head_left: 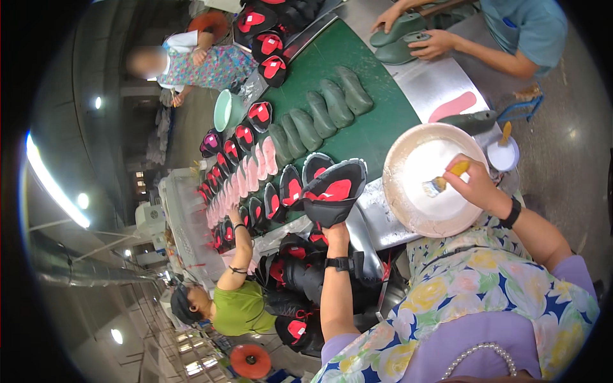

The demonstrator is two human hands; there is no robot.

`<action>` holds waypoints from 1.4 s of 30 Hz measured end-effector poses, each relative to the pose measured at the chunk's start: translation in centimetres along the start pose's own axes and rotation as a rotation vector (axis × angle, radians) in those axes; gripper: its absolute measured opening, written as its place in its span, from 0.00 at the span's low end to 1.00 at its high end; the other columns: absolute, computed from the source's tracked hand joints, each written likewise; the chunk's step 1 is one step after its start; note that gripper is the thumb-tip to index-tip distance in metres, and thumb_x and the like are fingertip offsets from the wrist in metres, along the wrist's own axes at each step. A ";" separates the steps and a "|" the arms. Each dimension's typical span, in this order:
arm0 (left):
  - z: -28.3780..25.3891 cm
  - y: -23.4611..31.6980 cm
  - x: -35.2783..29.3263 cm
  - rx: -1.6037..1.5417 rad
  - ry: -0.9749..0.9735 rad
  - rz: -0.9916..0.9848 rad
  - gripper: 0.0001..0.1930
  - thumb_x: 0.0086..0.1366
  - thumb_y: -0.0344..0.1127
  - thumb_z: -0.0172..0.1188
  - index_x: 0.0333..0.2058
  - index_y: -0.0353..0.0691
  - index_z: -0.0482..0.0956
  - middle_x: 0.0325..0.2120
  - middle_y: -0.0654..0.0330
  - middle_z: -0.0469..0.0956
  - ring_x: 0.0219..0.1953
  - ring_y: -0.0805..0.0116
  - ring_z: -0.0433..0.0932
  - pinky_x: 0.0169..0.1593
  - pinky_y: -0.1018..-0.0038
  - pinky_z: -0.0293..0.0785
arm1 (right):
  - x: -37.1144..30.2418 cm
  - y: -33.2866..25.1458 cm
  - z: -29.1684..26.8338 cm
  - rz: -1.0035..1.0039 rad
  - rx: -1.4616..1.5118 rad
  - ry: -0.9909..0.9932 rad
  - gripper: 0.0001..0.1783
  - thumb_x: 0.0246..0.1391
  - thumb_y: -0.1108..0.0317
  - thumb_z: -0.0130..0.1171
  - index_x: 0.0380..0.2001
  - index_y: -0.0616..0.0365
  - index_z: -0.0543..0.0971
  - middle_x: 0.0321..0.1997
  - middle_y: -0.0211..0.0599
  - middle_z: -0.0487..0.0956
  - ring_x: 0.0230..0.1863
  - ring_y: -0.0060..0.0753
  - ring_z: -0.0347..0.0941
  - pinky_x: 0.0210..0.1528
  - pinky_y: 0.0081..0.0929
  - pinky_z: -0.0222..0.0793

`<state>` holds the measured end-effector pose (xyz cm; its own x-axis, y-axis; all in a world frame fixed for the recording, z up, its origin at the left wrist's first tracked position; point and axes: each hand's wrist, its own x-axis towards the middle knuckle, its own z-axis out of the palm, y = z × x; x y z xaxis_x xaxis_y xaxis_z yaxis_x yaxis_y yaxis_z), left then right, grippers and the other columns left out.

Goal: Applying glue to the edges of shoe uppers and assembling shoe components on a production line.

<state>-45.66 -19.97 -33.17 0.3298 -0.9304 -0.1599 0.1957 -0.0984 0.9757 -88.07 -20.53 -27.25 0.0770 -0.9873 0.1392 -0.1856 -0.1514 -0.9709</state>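
Remotely, I saw the left hand (335, 237) curled around the lower end of a black-and-red fabric shoe upper (334, 191), probably light, pliable and best gripped there, left of the round pale-pink basin (400, 209) where the right hand (471, 185) pinched a yellow-handled bristle brush (440, 184).

Basin (391, 189) right of shoe upper (334, 193)

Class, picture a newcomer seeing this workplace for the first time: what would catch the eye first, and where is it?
Probably the wide pale basin of white liquid at right of centre, where the right hand holds a yellow-handled brush. Just left of it, the left hand lifts a black shoe upper with a bright red inside. Beyond, dark green shoe forms line up on a green work surface.
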 end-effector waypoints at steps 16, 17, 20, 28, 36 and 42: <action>0.3 -10.7 14.3 1.012 0.073 0.175 0.43 0.52 0.17 0.59 0.68 0.39 0.54 0.56 0.41 0.70 0.60 0.42 0.69 0.61 0.60 0.67 | -2.7 3.3 4.2 0.438 -0.033 -0.064 0.02 0.61 0.74 0.58 0.36 0.60 0.75 0.32 0.26 0.74 0.35 0.17 0.70 0.38 0.17 0.66; -2.3 -10.5 13.9 1.203 0.073 0.080 0.40 0.52 0.19 0.60 0.66 0.37 0.58 0.55 0.43 0.71 0.59 0.44 0.70 0.61 0.60 0.67 | -2.2 3.3 5.1 0.410 -0.029 -0.115 0.03 0.61 0.74 0.58 0.37 0.61 0.74 0.32 0.27 0.74 0.35 0.17 0.70 0.38 0.17 0.66; -4.7 -5.6 11.9 1.420 -0.183 0.185 0.36 0.53 0.23 0.63 0.63 0.35 0.62 0.55 0.44 0.71 0.58 0.46 0.70 0.59 0.60 0.68 | -1.2 3.6 5.3 0.377 -0.068 -0.155 0.04 0.61 0.74 0.58 0.37 0.62 0.74 0.32 0.27 0.74 0.35 0.18 0.70 0.39 0.17 0.66; -21.1 -8.0 -3.1 0.438 0.792 -0.492 0.33 0.43 0.35 0.78 0.48 0.27 0.76 0.46 0.48 0.81 0.47 0.52 0.80 0.51 0.63 0.75 | 0.5 1.1 7.7 0.217 -0.097 -0.316 0.05 0.58 0.72 0.61 0.34 0.62 0.76 0.32 0.32 0.77 0.34 0.21 0.72 0.39 0.20 0.67; -6.3 3.4 -5.5 -0.585 0.429 -0.145 0.25 0.59 0.18 0.61 0.56 0.34 0.70 0.49 0.51 0.78 0.52 0.57 0.77 0.58 0.58 0.73 | -0.9 2.1 5.3 0.178 -0.154 -0.338 0.07 0.56 0.69 0.63 0.34 0.62 0.77 0.29 0.36 0.79 0.29 0.24 0.73 0.34 0.22 0.69; -7.0 -9.5 -9.0 -0.992 0.555 -0.317 0.21 0.64 0.19 0.52 0.56 0.23 0.66 0.56 0.43 0.71 0.59 0.48 0.71 0.67 0.51 0.66 | -1.6 2.6 4.7 0.128 -0.146 -0.347 0.08 0.56 0.69 0.63 0.34 0.62 0.77 0.28 0.35 0.79 0.28 0.24 0.73 0.33 0.22 0.69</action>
<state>-43.99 -8.16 -42.01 0.4459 -0.6083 -0.6565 0.8926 0.2476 0.3769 -84.04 -19.07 -30.94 0.3663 -0.9271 -0.0796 -0.3510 -0.0584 -0.9346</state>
